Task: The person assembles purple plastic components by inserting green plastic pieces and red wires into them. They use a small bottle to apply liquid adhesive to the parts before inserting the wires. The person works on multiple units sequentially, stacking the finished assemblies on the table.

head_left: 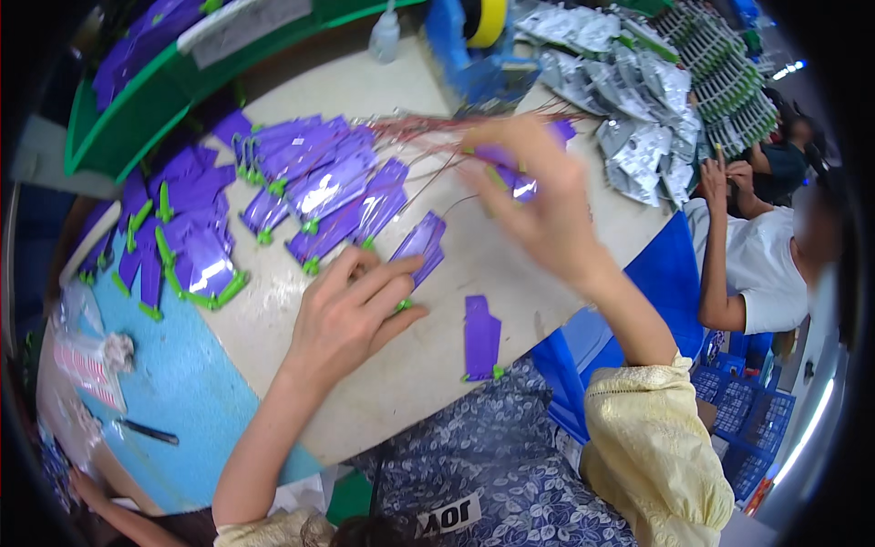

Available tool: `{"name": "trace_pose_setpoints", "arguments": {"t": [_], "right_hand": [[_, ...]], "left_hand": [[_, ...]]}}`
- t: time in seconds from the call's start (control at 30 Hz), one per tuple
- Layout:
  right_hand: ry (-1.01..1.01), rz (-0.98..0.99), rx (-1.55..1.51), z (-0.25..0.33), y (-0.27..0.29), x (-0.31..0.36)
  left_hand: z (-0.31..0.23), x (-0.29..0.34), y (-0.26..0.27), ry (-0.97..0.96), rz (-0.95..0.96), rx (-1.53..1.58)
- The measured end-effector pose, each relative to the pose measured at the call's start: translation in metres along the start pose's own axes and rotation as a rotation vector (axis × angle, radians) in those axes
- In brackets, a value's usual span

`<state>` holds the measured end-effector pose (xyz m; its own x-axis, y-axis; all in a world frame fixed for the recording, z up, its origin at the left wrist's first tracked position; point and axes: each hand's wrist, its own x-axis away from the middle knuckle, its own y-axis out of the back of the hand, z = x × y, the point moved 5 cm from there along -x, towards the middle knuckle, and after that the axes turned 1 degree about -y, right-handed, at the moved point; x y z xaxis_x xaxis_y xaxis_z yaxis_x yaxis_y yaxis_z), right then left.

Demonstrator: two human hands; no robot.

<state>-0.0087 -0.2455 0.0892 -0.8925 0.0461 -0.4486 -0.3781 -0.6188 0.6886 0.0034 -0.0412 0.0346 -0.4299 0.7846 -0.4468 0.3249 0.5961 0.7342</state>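
Observation:
My left hand [351,305] is over the middle of the table, its index finger and thumb closed about the lower end of a flat, shiny purple piece [425,239] with a green tip. My right hand [547,205] is to the right and smeared by motion; whether its fingers hold anything is unclear. Beside those fingers are more purple pieces [519,185]. Thin dark-red wires [428,128] run behind both hands. One purple piece with green ends [481,337] lies alone near the front edge.
Purple pieces [319,178] overlap at centre left, with another heap [182,219] further left. A green bin [137,118] stands behind them. At the back are a small bottle [386,36] and a blue tape dispenser [474,73]. Silvery packets [638,118] pile up right; a co-worker [747,246] sits beyond.

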Motion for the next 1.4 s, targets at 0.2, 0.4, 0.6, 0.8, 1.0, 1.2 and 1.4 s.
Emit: {"name": "trace_pose_setpoints", "arguments": {"t": [0.2,0.4,0.6,0.8,1.0,1.2,1.4], "right_hand": [[-0.683,-0.134,-0.353,-0.085,0.044,-0.074],[-0.845,0.068,-0.55,-0.082,0.029,-0.046],[-0.808,0.331,-0.484,-0.041,0.004,-0.002],[-0.715,0.516,-0.871,0.024,-0.055,0.078],[-0.658,0.526,-0.54,0.016,-0.057,0.079],[-0.157,0.157,-0.044,0.028,-0.043,0.05],[0.298,0.167,0.149,0.005,-0.059,0.007]], "left_hand": [[0.001,0.001,-0.004,0.059,-0.026,0.071],[0.002,0.0,0.0,0.094,-0.049,0.088],[0.01,0.004,-0.002,0.228,-0.004,0.166],[0.01,0.005,-0.003,0.203,-0.048,0.181],[-0.001,0.015,-0.005,0.14,-0.192,0.06],[-0.012,0.022,-0.012,0.16,-0.196,-0.126],[-0.016,0.007,-0.01,0.202,-0.104,-0.313]]}}
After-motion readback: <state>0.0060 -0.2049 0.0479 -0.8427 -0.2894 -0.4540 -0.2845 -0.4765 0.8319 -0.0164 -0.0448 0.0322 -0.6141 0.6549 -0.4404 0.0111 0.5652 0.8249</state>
